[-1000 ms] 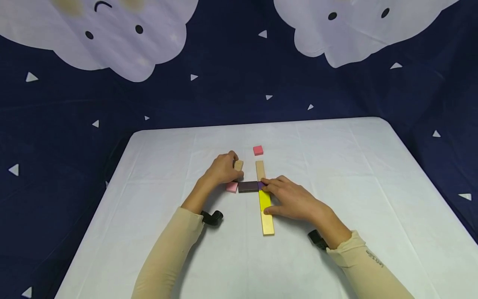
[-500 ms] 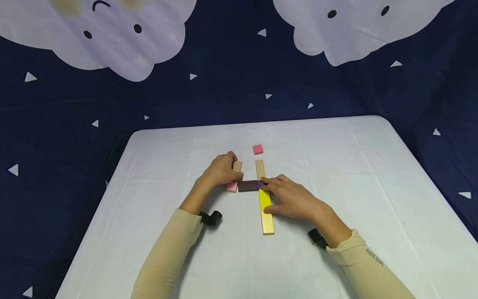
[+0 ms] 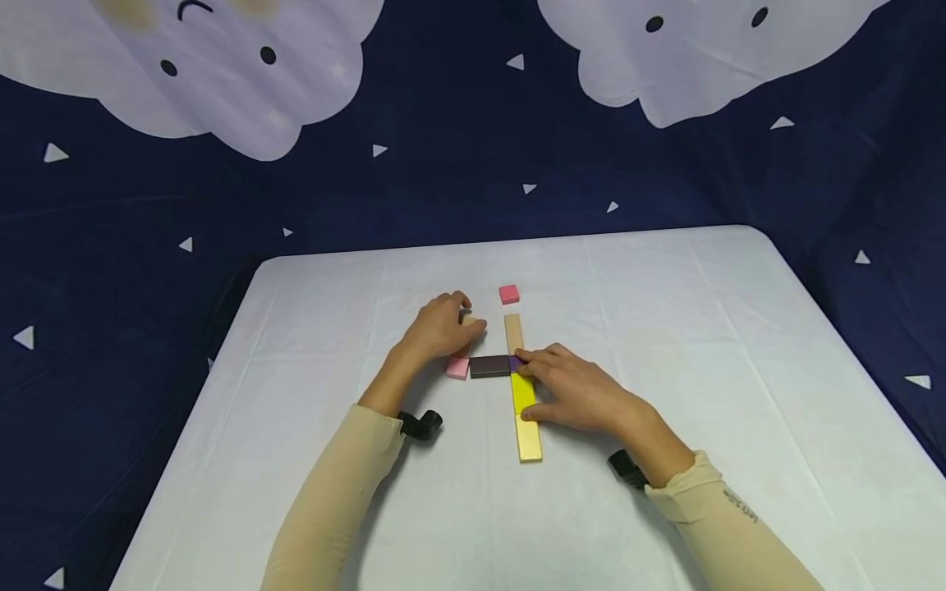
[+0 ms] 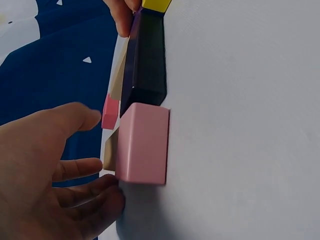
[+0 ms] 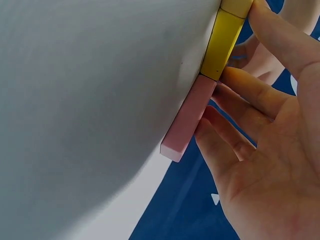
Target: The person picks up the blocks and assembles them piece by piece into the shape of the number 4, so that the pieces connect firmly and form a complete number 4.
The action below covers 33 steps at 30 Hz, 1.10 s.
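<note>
In the head view, my left hand [image 3: 434, 330] hovers around a small wooden block [image 3: 470, 319], mostly covered, its thumb lifted away. A pink block [image 4: 144, 145] lies just nearer than it, in line with a dark block [image 3: 489, 367]. That dark block meets a purple block [image 3: 513, 364] in a column. My right hand [image 3: 580, 394] lies over this column, straight fingertips on the purple block, thumb beside the joint of a yellow block [image 3: 523, 393] and a pale gold one [image 3: 528, 439]. In the right wrist view, another pink block [image 5: 189, 120] touches its fingers; the head view hides it.
A wooden block [image 3: 513, 332] extends the column at its far end. Beyond it, apart, lies a small coral-pink block [image 3: 509, 294]. All rest on a white-covered table [image 3: 665, 328] before a dark blue cloth backdrop [image 3: 443, 197].
My left thumb has come off the wooden block and the left fingers have spread and moved slightly farther away from me. My right hand and the column stay in place.
</note>
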### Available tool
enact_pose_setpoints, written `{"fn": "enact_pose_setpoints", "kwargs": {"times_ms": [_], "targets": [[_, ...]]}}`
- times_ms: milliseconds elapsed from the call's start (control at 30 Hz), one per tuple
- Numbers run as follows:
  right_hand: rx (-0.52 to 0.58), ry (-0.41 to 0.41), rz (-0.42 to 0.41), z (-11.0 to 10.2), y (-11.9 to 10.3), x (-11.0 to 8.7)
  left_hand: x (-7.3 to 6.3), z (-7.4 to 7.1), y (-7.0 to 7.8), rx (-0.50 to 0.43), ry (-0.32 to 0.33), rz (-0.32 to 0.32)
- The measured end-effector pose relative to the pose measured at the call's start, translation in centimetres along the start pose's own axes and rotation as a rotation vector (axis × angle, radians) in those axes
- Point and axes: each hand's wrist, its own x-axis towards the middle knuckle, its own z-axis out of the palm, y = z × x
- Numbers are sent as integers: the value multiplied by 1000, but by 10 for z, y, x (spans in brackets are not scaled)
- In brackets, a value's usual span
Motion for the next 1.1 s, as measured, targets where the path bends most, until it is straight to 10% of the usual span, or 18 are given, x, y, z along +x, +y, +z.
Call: {"fn": "enact_pose_setpoints", "kwargs": {"times_ms": [1100], "targets": [[1,21,-12,0,1,0,52,6,32,16,-56,139]]}}
